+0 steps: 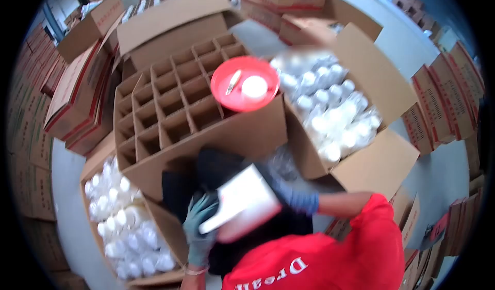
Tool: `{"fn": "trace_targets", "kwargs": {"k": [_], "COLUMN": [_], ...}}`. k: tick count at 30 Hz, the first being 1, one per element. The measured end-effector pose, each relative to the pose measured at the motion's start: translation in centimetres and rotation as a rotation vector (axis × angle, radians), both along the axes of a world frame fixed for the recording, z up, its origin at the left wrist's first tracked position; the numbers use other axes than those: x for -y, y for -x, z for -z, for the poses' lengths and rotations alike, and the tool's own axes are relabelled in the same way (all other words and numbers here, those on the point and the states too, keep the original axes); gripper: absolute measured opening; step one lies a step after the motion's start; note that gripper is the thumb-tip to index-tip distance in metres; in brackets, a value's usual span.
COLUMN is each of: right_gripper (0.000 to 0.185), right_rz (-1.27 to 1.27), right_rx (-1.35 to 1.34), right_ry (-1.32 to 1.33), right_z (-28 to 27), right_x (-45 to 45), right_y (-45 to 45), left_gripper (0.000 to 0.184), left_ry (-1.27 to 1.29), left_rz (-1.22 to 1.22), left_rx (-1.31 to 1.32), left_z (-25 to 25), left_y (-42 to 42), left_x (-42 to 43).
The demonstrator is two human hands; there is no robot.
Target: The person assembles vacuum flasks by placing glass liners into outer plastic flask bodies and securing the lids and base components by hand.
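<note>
Low in the middle of the view, a white box-like object [247, 199], blurred by motion, is tilted over my lap. My left hand [201, 218], in a grey-green glove, is closed on its left side, beside a narrow white strip. My right hand [300, 199], in a blue glove, is at the object's right side; its fingers are smeared and partly hidden. Beyond both hands stands an open carton [221, 140] with cardboard dividers. On its right corner rests a red bowl [223, 91] holding a white round item and a small slim item.
Open cartons of white-capped, clear-wrapped items stand at the right [374, 65] and lower left [157, 220]. A clear plastic wrap [283, 163] lies between cartons. Stacked closed boxes [77, 96] rise at the left, with more boxes [438, 101] at the far right.
</note>
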State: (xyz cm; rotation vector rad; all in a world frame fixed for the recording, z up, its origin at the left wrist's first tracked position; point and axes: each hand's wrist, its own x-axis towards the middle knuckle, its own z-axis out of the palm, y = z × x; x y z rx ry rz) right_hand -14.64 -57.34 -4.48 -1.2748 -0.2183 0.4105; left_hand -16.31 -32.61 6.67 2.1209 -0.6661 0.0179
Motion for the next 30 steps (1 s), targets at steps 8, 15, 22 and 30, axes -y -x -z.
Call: {"fn": "trace_targets", "kwargs": {"k": [8,15,22,30], "right_gripper": [0.060,0.066,0.059,0.065], "right_rz": [0.181,0.045,0.100,0.410], "right_rx": [0.550,0.591,0.212,1.037], "right_ry": [0.347,0.579,-0.068,1.021], "right_z": [-1.3,1.7,-3.4,-8.7], "right_x": [0.9,1.1,-2.2,-0.2], "right_y": [-4.6,-7.7,-8.0,-17.3], "left_gripper": [0.031,0.027,0.026,0.033], "left_ry": [0.411,0.144,0.101,0.638], "left_rz": [-0.281,-0.164,-0.265,-0.688], "left_rx": [-0.269,0.095,0.248,-0.229], "left_z": [2.6,3.2,2.8,3.8], "left_y": [-3.7,-6.6,-6.1,-5.3], "left_x": [-0.9,-1.5,-1.5,-3.7]}}
